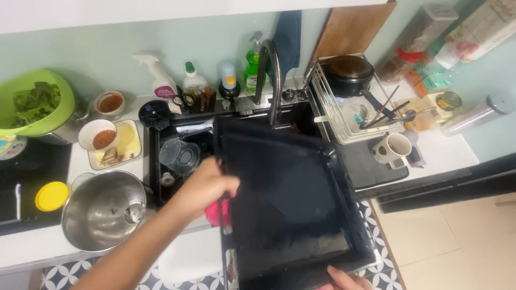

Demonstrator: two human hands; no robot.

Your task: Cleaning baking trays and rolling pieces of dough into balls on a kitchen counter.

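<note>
Large black rectangular metal baking tray (290,198) over black sink (156,161): judged stiff, heavy, slippery. Left hand (207,185) fingers clamp left rim; right hand (344,280) grips near corner.

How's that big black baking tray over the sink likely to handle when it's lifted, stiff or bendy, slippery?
The black baking tray probably stays stiff: its raised rim keeps straight edges while the left hand and right hand hold opposite sides. Its glossy surface suggests it may be slippery, especially if wet. Being wide, it likely tips easily if one hand lets go.

Steel mixing bowl (102,210), yellow lid (51,196), green salad bowl (33,102) — dish rack (344,115) with black pan (349,74), white mug (392,149)
</note>
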